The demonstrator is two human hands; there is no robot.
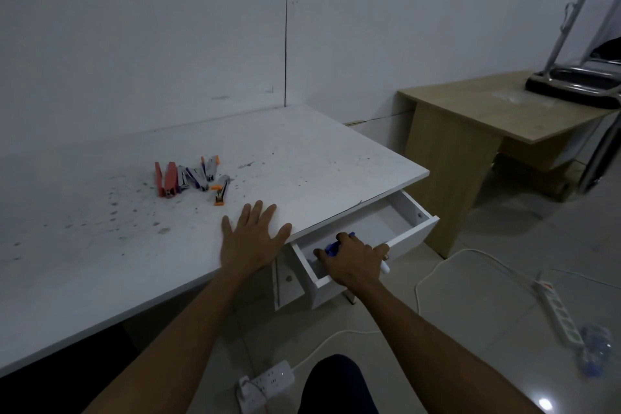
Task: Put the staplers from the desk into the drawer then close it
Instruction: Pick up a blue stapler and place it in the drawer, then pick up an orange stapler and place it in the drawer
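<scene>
Several staplers (191, 176), red, purple and orange, lie in a loose pile on the white desk (100, 245). My left hand (252, 239) rests flat on the desk near its front edge, fingers spread, a short way in front of the pile. The white drawer (410, 232) under the desk's right end is pulled open. My right hand (353, 260) reaches down into the drawer's near end, fingers curled around a blue stapler (331, 249), which is mostly hidden under the hand.
A wooden side table (487, 118) with a chair base upside down on it stands to the right. Power strips (268, 383) (557, 309) and white cables lie on the tiled floor. A wall runs behind the desk.
</scene>
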